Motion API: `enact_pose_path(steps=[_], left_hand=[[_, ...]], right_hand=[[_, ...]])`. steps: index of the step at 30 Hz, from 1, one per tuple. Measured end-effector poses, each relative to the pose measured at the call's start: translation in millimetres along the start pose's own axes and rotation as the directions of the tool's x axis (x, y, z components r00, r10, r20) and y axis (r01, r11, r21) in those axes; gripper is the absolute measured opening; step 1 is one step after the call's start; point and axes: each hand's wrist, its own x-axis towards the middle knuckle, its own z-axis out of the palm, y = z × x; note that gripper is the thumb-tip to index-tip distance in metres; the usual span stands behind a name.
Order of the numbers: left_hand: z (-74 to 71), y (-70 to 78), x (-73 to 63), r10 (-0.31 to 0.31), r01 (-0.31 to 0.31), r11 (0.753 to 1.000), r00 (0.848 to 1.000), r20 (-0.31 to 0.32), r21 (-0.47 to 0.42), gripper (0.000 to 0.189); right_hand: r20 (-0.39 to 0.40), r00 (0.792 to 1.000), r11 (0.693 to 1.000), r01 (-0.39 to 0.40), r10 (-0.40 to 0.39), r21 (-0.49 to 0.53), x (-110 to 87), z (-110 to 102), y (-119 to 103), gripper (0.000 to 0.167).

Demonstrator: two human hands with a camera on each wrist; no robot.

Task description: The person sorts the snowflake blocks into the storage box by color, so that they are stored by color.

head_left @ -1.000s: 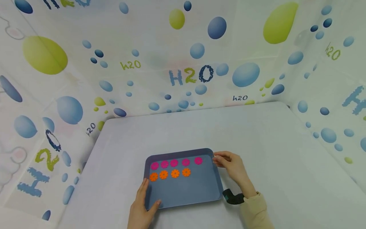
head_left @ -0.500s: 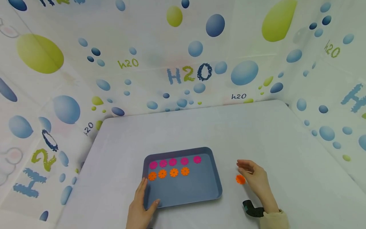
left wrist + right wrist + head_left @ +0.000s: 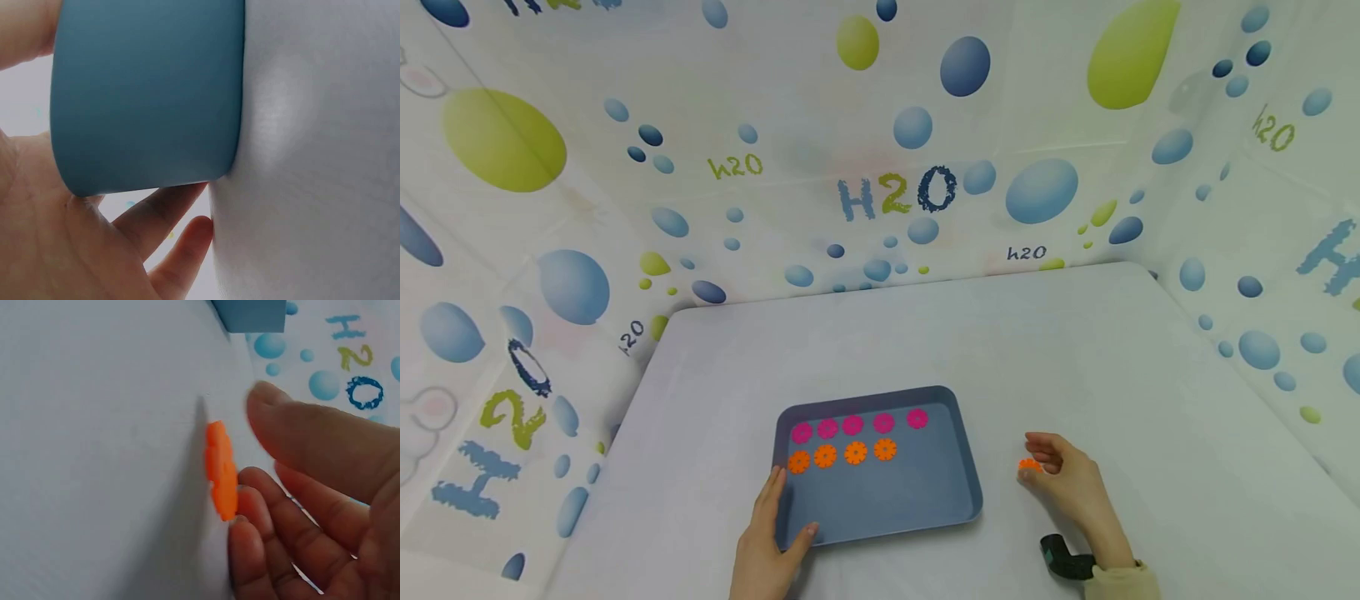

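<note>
My left hand (image 3: 766,533) rests at the near left corner of a blue-grey tray (image 3: 880,535), fingers along its left side and thumb over the front rim. In the left wrist view the tray's corner (image 3: 150,100) lies between thumb and straight fingers. Inside the tray, several pink notched discs (image 3: 852,426) form a back row and several orange ones (image 3: 855,453) a second row. To the tray's right, my right hand (image 3: 1071,483) is at a loose orange notched disc (image 3: 222,472) on the table. Its fingertips meet the disc's edge; the thumb stands apart from it.
A white cloth covers the table (image 3: 880,342). Patterned curtains (image 3: 805,108) with blue and green drops stand behind and at both sides. A black wrist camera (image 3: 1066,560) is strapped at my right wrist.
My right hand has moved right, from the tray's right rim to the loose orange disc, and its fingers have come down around it. The left hand stays at the tray.
</note>
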Motion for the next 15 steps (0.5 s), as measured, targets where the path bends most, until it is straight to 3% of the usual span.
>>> enact_pose_path(steps=[6,15], left_hand=[[-0.2,-0.7,-0.3,0.009,-0.009,1.0,1.0,-0.005,0.006,0.081],[-1.2,0.3,0.4,-0.019,0.019,1.0,0.999,0.027,-0.017,0.082]], right_hand=[[0.051,0.999,0.998,-0.002,0.006,-0.069,0.5,-2.0,-3.2,0.058],[0.029,1.0,0.993,0.017,-0.014,-0.119,1.0,-1.5,-5.4,0.046]])
